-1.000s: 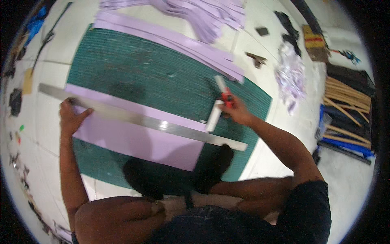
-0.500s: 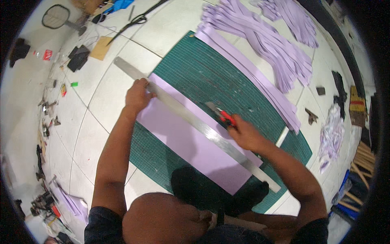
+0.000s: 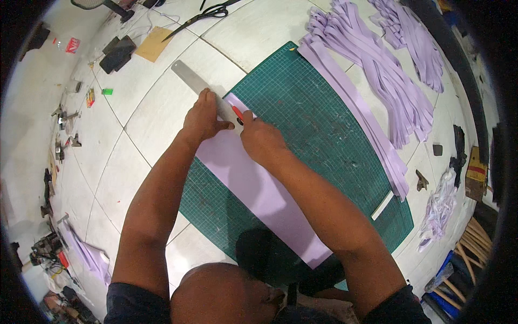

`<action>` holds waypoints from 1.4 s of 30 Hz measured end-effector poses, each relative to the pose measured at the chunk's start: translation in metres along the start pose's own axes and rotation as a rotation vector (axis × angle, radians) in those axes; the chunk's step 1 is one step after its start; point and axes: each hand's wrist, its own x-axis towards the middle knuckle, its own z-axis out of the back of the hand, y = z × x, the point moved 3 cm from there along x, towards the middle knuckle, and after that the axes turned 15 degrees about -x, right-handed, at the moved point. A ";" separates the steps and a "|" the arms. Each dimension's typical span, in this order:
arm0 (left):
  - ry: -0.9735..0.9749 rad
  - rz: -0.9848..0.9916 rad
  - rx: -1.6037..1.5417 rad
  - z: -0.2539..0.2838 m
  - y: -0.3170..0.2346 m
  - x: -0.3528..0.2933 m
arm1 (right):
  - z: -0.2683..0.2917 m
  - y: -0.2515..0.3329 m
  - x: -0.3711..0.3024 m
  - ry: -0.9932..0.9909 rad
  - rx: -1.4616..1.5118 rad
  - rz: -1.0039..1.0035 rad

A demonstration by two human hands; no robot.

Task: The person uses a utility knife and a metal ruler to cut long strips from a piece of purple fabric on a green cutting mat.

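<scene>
My left hand (image 3: 208, 117) presses down on a metal ruler (image 3: 190, 79), thumb spread away from the fingers. The ruler lies across a lavender fabric piece (image 3: 251, 183), its upper end reaching past the fabric onto the floor tiles. Close beside the left hand, my right hand (image 3: 263, 140) is closed around a red-handled cutter knife (image 3: 237, 113) at the ruler's far edge, near the fabric's upper end. The blade's tip is hidden. My right hand and forearm cover much of the ruler. Beneath the fabric is a green cutting mat (image 3: 318, 124).
Long lavender strips (image 3: 356, 108) lie along the mat's right side, with heaped strips (image 3: 372, 75) beyond. A short white bar (image 3: 382, 206) rests on the mat. Black scissors (image 3: 202, 18) and a tan sheet (image 3: 154, 44) lie at the upper left; wooden sticks (image 3: 475, 243) at right.
My right hand has moved up and left along the ruler with the cutter knife, from mid-mat to beside my left hand. The left hand stays on the ruler. The whole view has shifted slightly.
</scene>
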 end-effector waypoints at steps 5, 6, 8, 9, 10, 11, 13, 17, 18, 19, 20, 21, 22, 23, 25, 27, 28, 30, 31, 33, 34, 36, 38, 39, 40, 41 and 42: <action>0.020 0.031 -0.074 0.008 -0.002 -0.001 | 0.002 0.001 0.007 0.065 -0.028 0.004; 0.041 0.025 -0.053 0.009 -0.004 0.000 | 0.002 0.001 0.008 0.060 -0.037 0.006; 0.085 0.017 -0.007 0.010 -0.007 0.002 | 0.004 0.002 0.008 0.051 -0.050 0.011; 0.083 0.004 0.024 0.010 -0.006 0.002 | 0.006 0.004 0.009 0.043 -0.022 0.007; 0.082 -0.008 0.056 0.010 -0.004 0.002 | 0.008 0.006 0.009 0.035 0.006 0.002; 0.088 -0.022 0.084 0.008 -0.006 0.001 | 0.010 0.007 0.007 0.033 0.035 -0.008; 0.101 -0.046 0.184 0.008 -0.008 0.002 | 0.015 0.007 0.011 0.009 0.079 0.007; 0.149 -0.012 0.180 0.009 -0.016 0.001 | 0.015 -0.007 0.000 0.077 0.062 0.030; 0.149 -0.021 0.193 0.009 -0.016 0.001 | 0.013 -0.014 -0.010 0.086 0.086 0.032; 0.157 -0.010 0.188 0.008 -0.017 0.001 | 0.012 -0.026 -0.025 0.095 0.110 0.032; 0.161 0.000 0.188 0.010 -0.020 0.002 | 0.013 -0.036 -0.041 0.099 0.134 0.034; 0.170 0.009 0.182 0.009 -0.019 0.004 | 0.013 -0.043 -0.058 0.170 0.107 -0.013; 0.186 0.016 0.184 0.007 -0.017 0.007 | 0.013 -0.051 -0.077 0.242 0.079 -0.061; 0.187 0.008 0.191 0.008 -0.019 0.006 | 0.013 -0.063 -0.098 0.268 0.084 -0.068; 0.193 -0.012 0.194 0.004 -0.019 0.008 | 0.012 -0.087 -0.141 0.344 0.052 -0.101; 0.144 -0.033 0.188 0.004 0.003 0.010 | 0.014 -0.104 -0.184 0.449 -0.007 -0.129; 0.157 -0.063 0.173 -0.001 0.011 0.012 | 0.010 -0.116 -0.207 0.499 -0.039 -0.151; 0.158 -0.084 0.171 -0.004 0.019 0.016 | 0.004 -0.138 -0.252 0.595 -0.105 -0.187; 0.162 -0.147 0.093 -0.004 0.023 0.017 | 0.003 -0.148 -0.276 0.625 -0.122 -0.198; 0.124 -0.230 0.157 -0.005 0.025 0.019 | 0.004 -0.169 -0.322 0.677 -0.161 -0.210; 0.200 -0.099 -0.032 -0.008 0.013 0.020 | 0.004 -0.178 -0.347 0.713 -0.148 -0.261; 0.194 -0.259 0.001 -0.008 0.016 0.020 | 0.005 -0.196 -0.389 0.767 -0.117 -0.335; 0.176 -0.297 -0.018 -0.002 0.046 0.028 | 0.005 -0.211 -0.422 0.864 -0.154 -0.367; 0.116 -0.365 0.022 -0.001 0.055 0.031 | 0.000 -0.219 -0.437 0.905 -0.167 -0.382; 0.131 -0.351 0.008 -0.005 0.060 0.034 | -0.005 -0.227 -0.452 0.879 -0.204 -0.363; 0.143 -0.339 -0.002 -0.005 0.062 0.036 | -0.011 -0.237 -0.464 0.855 -0.220 -0.340; 0.151 -0.329 -0.013 -0.006 0.058 0.038 | -0.014 -0.245 -0.471 0.828 -0.238 -0.318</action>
